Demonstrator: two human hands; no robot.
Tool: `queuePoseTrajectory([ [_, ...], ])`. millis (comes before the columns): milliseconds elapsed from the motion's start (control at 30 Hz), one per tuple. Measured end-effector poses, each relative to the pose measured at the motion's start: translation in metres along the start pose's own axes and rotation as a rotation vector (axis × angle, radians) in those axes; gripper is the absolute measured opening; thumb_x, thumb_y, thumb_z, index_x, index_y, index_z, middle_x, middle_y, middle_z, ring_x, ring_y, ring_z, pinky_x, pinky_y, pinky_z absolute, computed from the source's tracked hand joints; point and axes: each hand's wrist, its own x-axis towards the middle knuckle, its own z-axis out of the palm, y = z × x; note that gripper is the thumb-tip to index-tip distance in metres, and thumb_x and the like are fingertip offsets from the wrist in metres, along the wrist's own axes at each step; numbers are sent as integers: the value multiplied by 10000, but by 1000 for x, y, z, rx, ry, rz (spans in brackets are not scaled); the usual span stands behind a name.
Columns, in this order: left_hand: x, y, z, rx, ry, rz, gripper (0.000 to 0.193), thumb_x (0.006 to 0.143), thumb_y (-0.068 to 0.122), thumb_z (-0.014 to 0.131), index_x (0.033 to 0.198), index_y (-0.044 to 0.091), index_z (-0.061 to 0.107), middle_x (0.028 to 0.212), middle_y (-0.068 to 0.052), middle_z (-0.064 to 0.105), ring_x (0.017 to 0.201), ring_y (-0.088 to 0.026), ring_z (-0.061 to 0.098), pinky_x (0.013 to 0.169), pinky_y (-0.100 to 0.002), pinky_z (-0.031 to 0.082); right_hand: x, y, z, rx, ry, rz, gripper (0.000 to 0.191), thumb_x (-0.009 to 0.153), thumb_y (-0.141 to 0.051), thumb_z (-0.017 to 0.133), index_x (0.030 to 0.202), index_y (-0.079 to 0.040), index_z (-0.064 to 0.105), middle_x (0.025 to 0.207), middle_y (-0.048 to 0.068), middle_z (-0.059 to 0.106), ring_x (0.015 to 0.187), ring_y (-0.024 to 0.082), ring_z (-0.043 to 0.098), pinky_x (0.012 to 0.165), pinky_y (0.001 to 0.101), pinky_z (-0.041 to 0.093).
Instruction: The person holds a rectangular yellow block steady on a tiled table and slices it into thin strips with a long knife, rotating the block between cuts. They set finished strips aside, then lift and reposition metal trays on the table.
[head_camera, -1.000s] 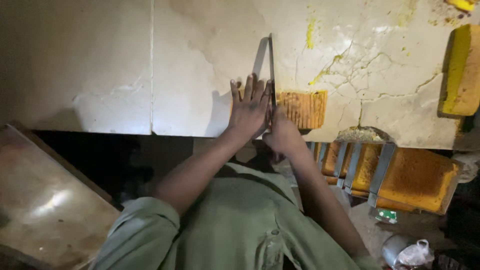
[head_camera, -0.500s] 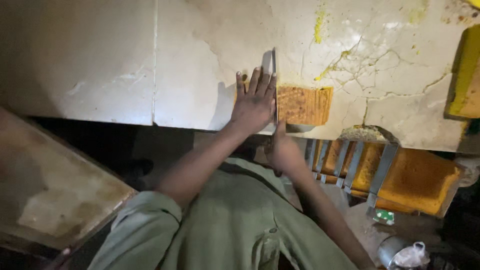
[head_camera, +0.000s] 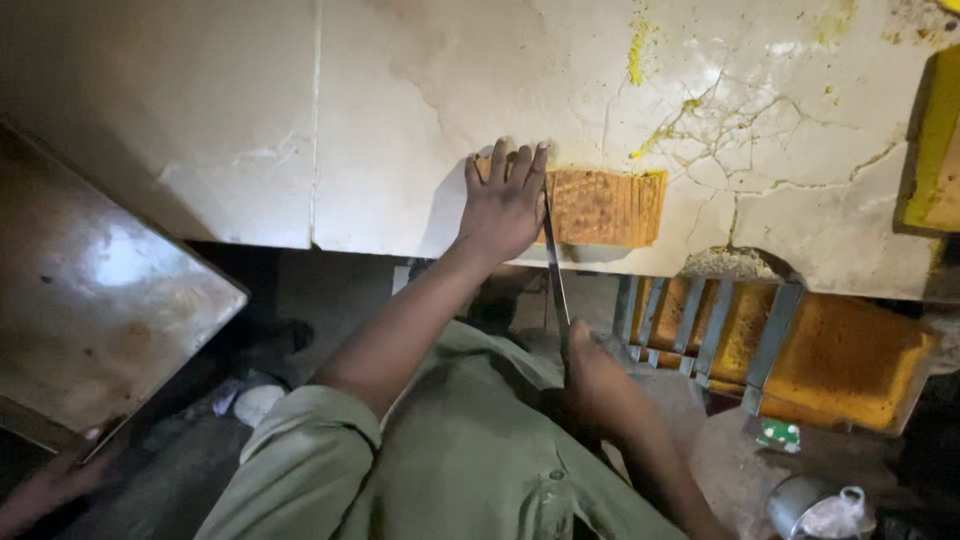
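A cracked pale stone table (head_camera: 400, 120) fills the upper frame. At lower left a large metal tray (head_camera: 90, 300) tilts, bare. At right, below the table's edge, a metal rack (head_camera: 700, 325) holds orange-brown slabs (head_camera: 850, 365). At centre, near the table's edge, lies the scored orange block (head_camera: 605, 207). The left hand (head_camera: 503, 203) presses flat on its left end, fingers spread and open. The right hand (head_camera: 590, 375), lower centre, grips the long knife (head_camera: 553, 265), whose blade runs up beside the left fingers. At lower right a small metal pot (head_camera: 800, 505) holds a crumpled plastic bag (head_camera: 835, 512).
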Motion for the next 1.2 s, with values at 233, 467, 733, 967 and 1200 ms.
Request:
queuePoseTrajectory([
  [233,2,-9,1,-64,50,38,692,981,307,551,1577,21,345,1586,-174,374,1504,-402,261,1149,-744,215,90,-29,-27,59,38,275,884,798,-154,749,1463,26,193,995,300,675,827,478,709,713,526,583],
  [467,-2,-20,-9,-88,121,104,736,907,294,589,1549,15,361,1581,-185,395,1502,-440,260,1118,-765,209,114,-87,-83,104,322,35,683,843,-196,821,1330,34,402,1002,301,709,952,459,721,782,491,594],
  [733,5,-21,3,-140,67,79,756,927,306,586,1569,17,313,1560,-200,413,1504,-411,272,1148,-743,235,-12,-43,5,39,-108,389,898,895,-258,669,1592,-31,150,1080,355,658,1008,511,673,858,551,529],
  [967,3,-26,-3,-97,60,101,707,1000,301,530,1586,-5,280,1612,-224,361,1555,-393,218,1171,-709,217,105,-45,-19,87,79,371,675,833,-281,721,1335,3,370,962,282,714,892,476,716,779,529,565],
  [1200,0,-32,-4,-139,91,96,674,993,299,535,1570,8,345,1621,-192,357,1552,-423,227,1232,-638,212,92,-127,-93,175,82,336,686,808,-221,742,1329,15,363,1060,324,669,936,497,687,780,563,559],
])
